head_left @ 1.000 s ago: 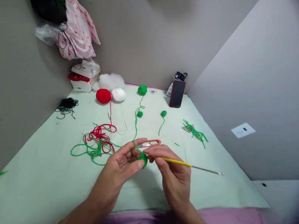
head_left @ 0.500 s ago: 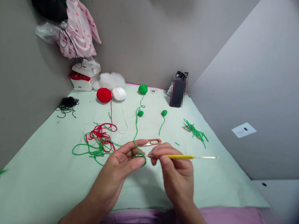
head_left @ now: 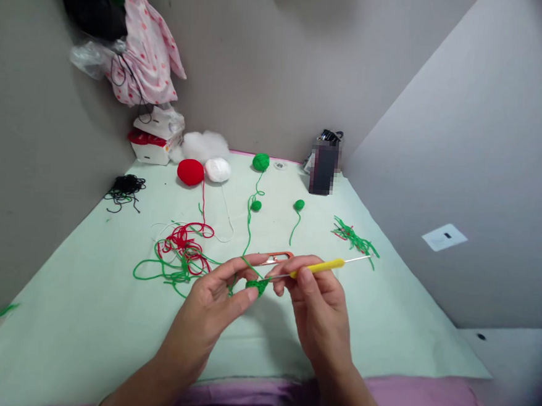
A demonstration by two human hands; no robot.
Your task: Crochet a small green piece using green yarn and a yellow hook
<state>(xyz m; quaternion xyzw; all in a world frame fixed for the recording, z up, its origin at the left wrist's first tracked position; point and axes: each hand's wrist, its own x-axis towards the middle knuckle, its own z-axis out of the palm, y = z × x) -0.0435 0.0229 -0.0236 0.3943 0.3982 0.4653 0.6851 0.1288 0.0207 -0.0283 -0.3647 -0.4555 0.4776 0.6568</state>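
Note:
My left hand (head_left: 220, 295) pinches a small green crochet piece (head_left: 256, 286) between thumb and fingers. A strand of green yarn (head_left: 249, 232) runs over its index finger and back to a green yarn ball (head_left: 261, 162). In my right hand (head_left: 317, 299) is a crochet hook with a yellow handle (head_left: 324, 267), closed in the fingers. The hook's thin metal tip meets the green piece; whether it passes through a loop is too small to tell. Just beyond the fingers lie orange-handled snips (head_left: 280, 257), partly hidden by both hands.
Tangled red yarn (head_left: 182, 240) and green yarn lie left of my hands. Farther back sit a red ball (head_left: 190, 172), a white ball (head_left: 217, 169) and two small green balls. Green scraps (head_left: 356, 237) lie right; black yarn (head_left: 127, 185) lies far left. A dark phone (head_left: 322, 169) leans at the back.
The hook has tilted, its rear end now higher and pointing up to the right. The green piece has turned, so more of it shows between my left fingers.

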